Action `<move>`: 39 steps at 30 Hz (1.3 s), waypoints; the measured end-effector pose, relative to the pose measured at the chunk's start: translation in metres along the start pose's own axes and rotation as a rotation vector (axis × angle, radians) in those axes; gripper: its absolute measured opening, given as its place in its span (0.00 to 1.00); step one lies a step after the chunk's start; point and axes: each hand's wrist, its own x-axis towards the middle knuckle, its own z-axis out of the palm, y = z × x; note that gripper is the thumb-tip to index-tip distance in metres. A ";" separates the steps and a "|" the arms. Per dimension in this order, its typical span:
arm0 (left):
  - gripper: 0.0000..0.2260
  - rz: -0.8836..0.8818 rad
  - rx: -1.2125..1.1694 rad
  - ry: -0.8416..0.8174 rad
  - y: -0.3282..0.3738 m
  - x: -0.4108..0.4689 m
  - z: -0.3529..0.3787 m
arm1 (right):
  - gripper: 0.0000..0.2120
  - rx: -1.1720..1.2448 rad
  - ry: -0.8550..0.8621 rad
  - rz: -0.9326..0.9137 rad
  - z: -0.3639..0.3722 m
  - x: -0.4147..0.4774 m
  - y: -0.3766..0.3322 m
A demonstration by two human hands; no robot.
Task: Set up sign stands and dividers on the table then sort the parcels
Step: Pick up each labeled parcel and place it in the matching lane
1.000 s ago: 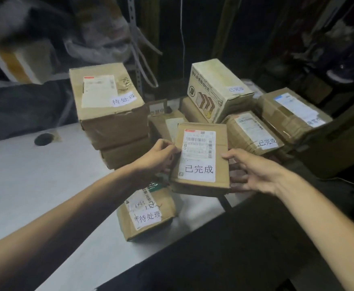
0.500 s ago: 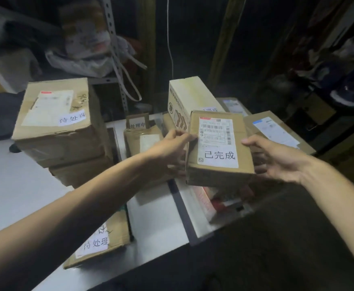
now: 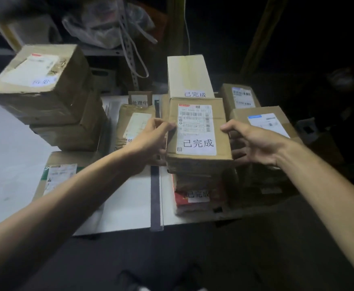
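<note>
I hold a brown parcel (image 3: 197, 131) with a white label reading 已完成. My left hand (image 3: 153, 141) grips its left edge. My right hand (image 3: 254, 143) grips its right edge, thumb on top and fingers against the side. The parcel lies on a stack that includes a red-and-white parcel (image 3: 193, 198), right of the dark divider strip (image 3: 155, 198) on the white table (image 3: 8, 143). A small cardboard sign stand (image 3: 140, 99) reading 处理中 stands behind the middle section.
A tall white box (image 3: 187, 76) marked 已完成 stands behind the held parcel. Two brown parcels (image 3: 266, 120) lie to the right. A padded parcel (image 3: 134, 122) sits in the middle section. Stacked boxes (image 3: 39, 85) and a flat parcel (image 3: 56, 177) are at the left.
Both hands carried the parcel rightward across the divider and set it down on the stack with the red parcel. The view swung to follow.
</note>
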 end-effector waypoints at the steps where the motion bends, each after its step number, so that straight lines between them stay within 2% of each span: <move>1: 0.14 0.004 -0.013 0.014 -0.002 0.001 0.001 | 0.16 -0.014 -0.012 0.000 0.000 0.004 0.000; 6: 0.14 0.018 -0.049 0.069 -0.012 0.007 0.006 | 0.17 -0.062 -0.048 -0.015 -0.007 0.022 -0.001; 10: 0.14 0.026 -0.048 0.116 -0.016 0.010 0.011 | 0.23 -0.056 -0.085 -0.005 -0.012 0.030 0.001; 17: 0.14 -0.023 -0.024 0.084 -0.007 0.006 0.006 | 0.18 -0.091 -0.079 -0.017 -0.010 0.016 -0.009; 20: 0.12 -0.058 -0.058 0.109 0.003 0.005 -0.001 | 0.16 -0.106 -0.026 -0.059 -0.011 0.004 -0.019; 24: 0.06 -0.042 -0.088 0.132 0.022 -0.001 -0.018 | 0.13 -0.201 0.152 -0.144 -0.007 -0.013 -0.038; 26: 0.07 -0.006 -0.132 0.097 0.031 -0.008 -0.031 | 0.14 -0.173 0.148 -0.185 0.002 -0.027 -0.052; 29: 0.12 0.050 -0.202 0.047 0.038 -0.025 -0.060 | 0.15 -0.107 0.065 -0.276 0.036 -0.048 -0.079; 32: 0.11 0.080 -0.198 0.039 0.036 -0.049 -0.103 | 0.15 -0.119 -0.042 -0.331 0.096 -0.061 -0.108; 34: 0.10 0.073 -0.227 0.069 0.028 -0.070 -0.143 | 0.14 -0.134 -0.121 -0.337 0.143 -0.061 -0.119; 39: 0.14 0.079 -0.499 0.229 -0.011 -0.141 -0.266 | 0.13 -0.188 -0.361 -0.329 0.286 -0.045 -0.137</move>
